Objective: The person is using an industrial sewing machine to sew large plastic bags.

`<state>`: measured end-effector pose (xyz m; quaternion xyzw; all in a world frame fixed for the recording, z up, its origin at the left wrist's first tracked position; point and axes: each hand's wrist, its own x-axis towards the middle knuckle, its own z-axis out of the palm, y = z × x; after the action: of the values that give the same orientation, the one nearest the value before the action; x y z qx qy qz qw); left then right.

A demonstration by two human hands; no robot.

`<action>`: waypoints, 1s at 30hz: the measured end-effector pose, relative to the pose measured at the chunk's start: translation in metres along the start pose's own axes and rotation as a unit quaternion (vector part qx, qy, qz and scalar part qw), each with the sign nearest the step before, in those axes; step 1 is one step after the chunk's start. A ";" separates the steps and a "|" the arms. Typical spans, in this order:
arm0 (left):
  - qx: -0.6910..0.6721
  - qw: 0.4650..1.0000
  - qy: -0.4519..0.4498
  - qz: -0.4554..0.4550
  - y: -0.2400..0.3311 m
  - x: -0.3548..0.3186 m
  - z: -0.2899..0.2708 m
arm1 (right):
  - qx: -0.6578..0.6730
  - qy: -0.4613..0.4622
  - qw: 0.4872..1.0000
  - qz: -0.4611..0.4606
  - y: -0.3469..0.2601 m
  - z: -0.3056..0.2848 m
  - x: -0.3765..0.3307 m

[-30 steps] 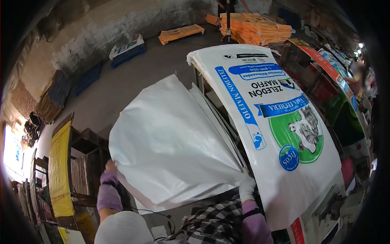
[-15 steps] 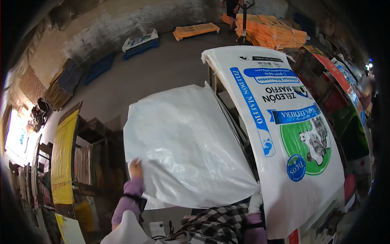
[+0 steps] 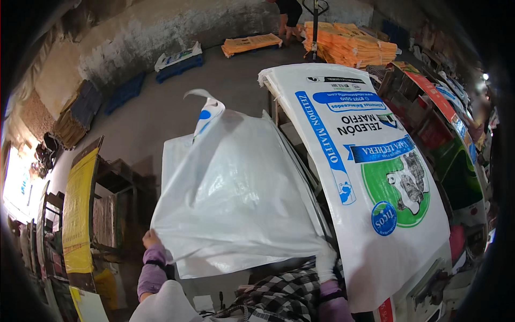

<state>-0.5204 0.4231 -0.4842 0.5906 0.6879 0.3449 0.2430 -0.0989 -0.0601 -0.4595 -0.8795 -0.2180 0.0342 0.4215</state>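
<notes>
A large white woven plastic sack (image 3: 236,177) stretches in front of me, creased, with its far left corner curled up to show blue print. My left hand (image 3: 152,239) is closed on the sack's near left edge. At its near right corner, my right hand (image 3: 325,262), in a white glove, is closed on the edge; its fingertips are partly hidden. More white sack material (image 3: 214,264) lies underneath. Close to my right hand, a pile of printed white sacks (image 3: 354,225) with blue bands and a green circle bearing a cow picture rests on a stand.
Yellow panels (image 3: 80,214) on racks stand at left. Folded blue bundles (image 3: 126,94) and orange sacks (image 3: 251,44) lie along the far wall. A tall orange stack (image 3: 348,45) sits beside an upright handle (image 3: 315,27), near a person (image 3: 289,13). Red and green sheets (image 3: 429,96) line the right side.
My left hand has moved left and slightly nearer me, drawing the sack's edge along. The far left corner has lifted and curled. My right hand has shifted slightly left.
</notes>
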 end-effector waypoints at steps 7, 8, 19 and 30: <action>-0.184 0.982 0.010 -0.034 -0.073 -0.020 0.015 | -0.027 0.091 0.995 -0.035 -0.017 0.021 0.037; -0.184 0.982 -0.003 -0.033 -0.073 -0.029 0.021 | -0.027 0.101 0.995 -0.009 -0.005 0.021 0.039; -0.104 0.966 -0.051 0.230 0.097 -0.016 -0.001 | -0.184 0.103 0.972 0.105 0.067 0.025 0.000; 0.060 0.969 0.063 0.230 0.041 0.031 -0.015 | -0.005 0.106 0.991 -0.085 0.012 0.021 0.016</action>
<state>-0.5106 0.4536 -0.4409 0.7233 0.5673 0.3859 0.0775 -0.0854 -0.0451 -0.4796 -0.8587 -0.2466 -0.0962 0.4388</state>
